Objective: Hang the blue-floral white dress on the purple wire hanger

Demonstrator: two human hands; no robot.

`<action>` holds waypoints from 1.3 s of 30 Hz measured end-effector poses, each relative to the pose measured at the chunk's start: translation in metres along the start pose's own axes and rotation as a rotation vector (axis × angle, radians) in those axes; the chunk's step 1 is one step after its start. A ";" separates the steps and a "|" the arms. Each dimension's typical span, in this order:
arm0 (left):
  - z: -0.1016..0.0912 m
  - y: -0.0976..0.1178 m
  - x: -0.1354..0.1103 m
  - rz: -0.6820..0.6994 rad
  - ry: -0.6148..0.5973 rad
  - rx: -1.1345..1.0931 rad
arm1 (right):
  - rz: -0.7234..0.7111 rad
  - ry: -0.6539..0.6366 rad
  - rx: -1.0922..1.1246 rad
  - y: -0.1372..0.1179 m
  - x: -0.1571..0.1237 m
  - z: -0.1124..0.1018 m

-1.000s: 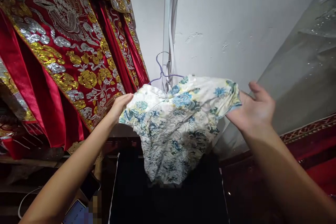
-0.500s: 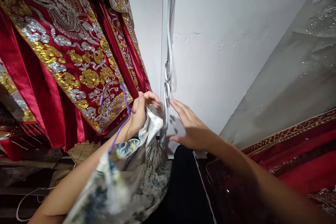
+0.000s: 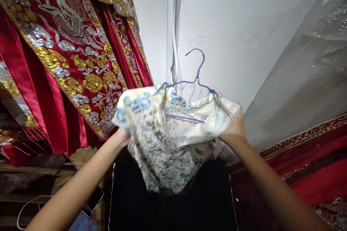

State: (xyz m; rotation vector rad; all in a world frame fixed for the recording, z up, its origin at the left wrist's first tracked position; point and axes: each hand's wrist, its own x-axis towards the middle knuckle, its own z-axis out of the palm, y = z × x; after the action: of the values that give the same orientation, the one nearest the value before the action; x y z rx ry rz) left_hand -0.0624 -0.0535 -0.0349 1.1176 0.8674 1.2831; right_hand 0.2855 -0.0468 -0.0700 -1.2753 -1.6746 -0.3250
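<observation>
A floral top [image 3: 154,137], cream with blue, green and yellow print, is spread between my two hands. A purple wire hanger [image 3: 199,75] sits inside it, its hook sticking up out of the neckline and its lower bar showing across the opening. My left hand [image 3: 124,135] grips the top at its left shoulder or sleeve; the cloth covers the fingers. Over at the right shoulder, my right hand [image 3: 236,124] holds the fabric from the outer side, with most fingers hidden behind it. The hem hangs loose above my dark-clothed lap.
Red garments [image 3: 92,65] with gold and silver embroidery hang at the left. Ahead is a white wall [image 3: 230,18] with a white curled metal rail [image 3: 174,32]. Clear plastic sheeting [image 3: 306,68] and red cloth [image 3: 320,166] are at the right. A lit screen [image 3: 80,222] shows low left.
The top has swung from hanging over my left forearm to being spread in front of me. The hanger now stands upright, and my right hand, free before, has taken hold of the right shoulder.
</observation>
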 end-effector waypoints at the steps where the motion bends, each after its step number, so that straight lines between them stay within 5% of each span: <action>1: -0.013 -0.011 -0.001 -0.050 -0.004 -0.055 | 0.013 0.012 -0.036 0.001 0.005 -0.004; 6: -0.042 -0.071 -0.020 -0.094 0.155 0.040 | -0.092 -0.105 -0.044 -0.025 0.025 -0.011; 9: -0.037 -0.100 -0.042 -0.101 0.122 0.196 | -0.272 -0.212 0.070 -0.045 0.023 -0.016; 12: -0.026 -0.118 -0.064 -0.169 0.114 0.096 | -0.339 -0.299 0.327 -0.060 0.003 -0.020; 15: -0.015 -0.128 -0.077 -0.175 0.209 -0.047 | -0.119 -0.208 0.601 -0.077 -0.038 -0.004; 18: -0.002 -0.132 -0.083 -0.176 0.243 -0.116 | 0.419 -0.072 0.705 -0.096 -0.091 0.034; 21: 0.008 -0.129 -0.088 -0.197 0.246 -0.154 | 0.746 -0.405 0.908 -0.109 -0.135 0.075; 25: 0.009 -0.117 -0.094 -0.234 0.213 -0.159 | 0.811 -0.496 0.960 -0.112 -0.157 0.101; 30: 0.002 -0.116 -0.093 -0.241 0.206 -0.066 | 0.973 -0.648 1.062 -0.104 -0.159 0.102; 32: 0.003 -0.128 -0.094 -0.170 0.322 0.073 | 1.069 -0.649 1.161 -0.100 -0.161 0.099; 36: 0.017 -0.173 -0.101 0.234 0.760 0.527 | 1.089 -0.591 1.151 -0.094 -0.166 0.092; 39: 0.033 -0.211 -0.106 0.303 0.483 0.674 | 1.018 -0.588 1.090 -0.099 -0.166 0.086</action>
State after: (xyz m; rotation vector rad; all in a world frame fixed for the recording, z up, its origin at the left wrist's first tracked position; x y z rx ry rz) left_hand 0.0153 -0.1505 -0.2382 1.5274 1.6197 1.5972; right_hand 0.1532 -0.1264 -0.2145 -1.1664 -1.0584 1.4741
